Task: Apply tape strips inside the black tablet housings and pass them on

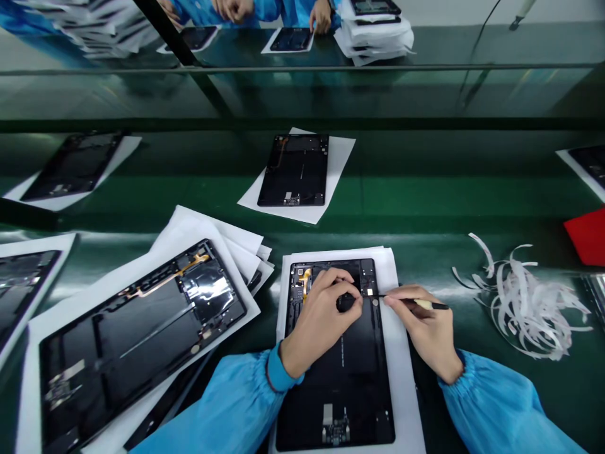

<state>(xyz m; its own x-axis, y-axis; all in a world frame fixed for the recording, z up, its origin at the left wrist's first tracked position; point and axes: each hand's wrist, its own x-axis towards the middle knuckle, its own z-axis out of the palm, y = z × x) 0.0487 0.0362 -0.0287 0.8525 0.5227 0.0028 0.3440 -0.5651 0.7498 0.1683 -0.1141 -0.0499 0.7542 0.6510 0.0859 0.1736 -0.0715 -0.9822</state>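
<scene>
An open tablet body (pixel 338 372) lies on white sheets (pixel 404 378) in front of me, its dark inside facing up. Over its upper part is my left hand (pixel 324 315), thumb and index finger pinched at a small dark thing too unclear to name. My right hand (pixel 425 325), at the tablet's right edge, grips thin black tweezers (pixel 432 305). Their tip reaches a small white square (pixel 370 292) near the tablet's upper right. Part of the orange flex cable (pixel 307 280) shows left of my left hand.
A larger-looking tablet body (pixel 142 340) rests on stacked sheets at left. Another tablet (pixel 297 170) lies on paper on the green belt (pixel 425 195). Curled white strips (pixel 534 309) are piled at right, near a red object (pixel 586 236). Across, a person's hand (pixel 321 16) touches a tablet.
</scene>
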